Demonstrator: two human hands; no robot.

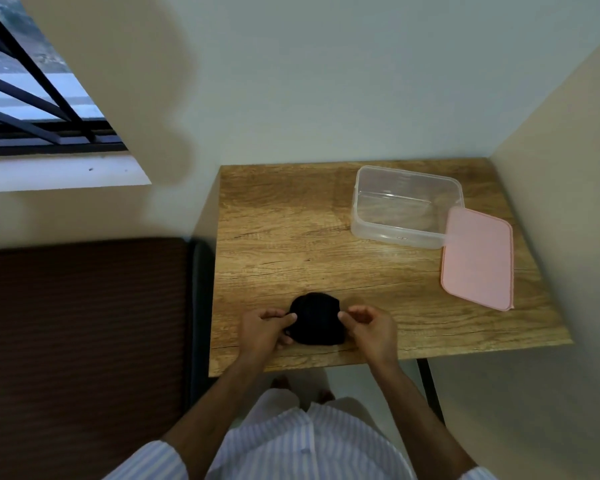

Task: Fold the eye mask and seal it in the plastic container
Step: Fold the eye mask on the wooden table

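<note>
with the left hand [262, 329] and right hand [369, 325] each in a pinching grip on a side of the eye mask [316, 318], press the fold flat on the worktop [291, 237] between them before lifting it.

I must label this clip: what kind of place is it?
Probably a room in a home. A small wooden table stands in a corner of plain walls, beside a barred window and a dark ribbed seat or mattress; a plastic container lies open.
</note>
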